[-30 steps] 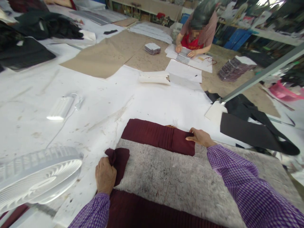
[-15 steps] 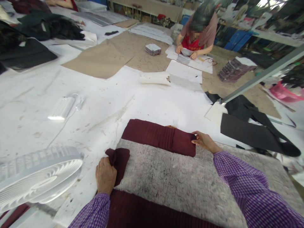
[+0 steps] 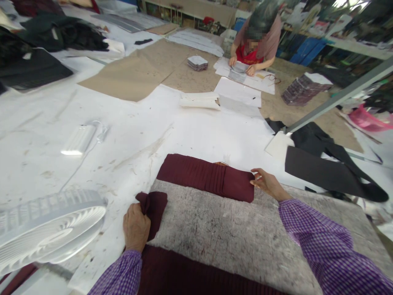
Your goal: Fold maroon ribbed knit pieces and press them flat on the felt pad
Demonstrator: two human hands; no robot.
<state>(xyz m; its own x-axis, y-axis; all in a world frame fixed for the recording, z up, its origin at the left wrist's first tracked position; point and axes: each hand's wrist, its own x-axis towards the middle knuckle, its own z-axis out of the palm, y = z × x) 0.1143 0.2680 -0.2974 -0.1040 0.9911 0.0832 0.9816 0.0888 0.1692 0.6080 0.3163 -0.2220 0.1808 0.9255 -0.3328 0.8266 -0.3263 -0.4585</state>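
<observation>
Right then, my left hand point(image 3: 136, 227) was clenched tight on a bunched corner of the maroon pleated fabric point(image 3: 207, 177), down at the near left edge of the cutting table point(image 3: 129, 135). My right hand point(image 3: 267, 183) lay at the cloth's far right corner, fingers point(image 3: 257, 181) loosely apart and just touching the edge, not closed on it. The fabric ran in a band across the far side of the grey felt pad point(image 3: 227, 229), wrapped down the pad's left side under my left fist and showed again along the near edge. The pad sat on white paper close to me. To my left, a white fan point(image 3: 49, 225) lay tilted near the table's edge, and beyond it a white lamp point(image 3: 78, 140) with its cord. Off to the right, black cloth pieces point(image 3: 325, 168) lay spread out. At the far side, another person point(image 3: 259, 37) had both hands on sheets of paper.
</observation>
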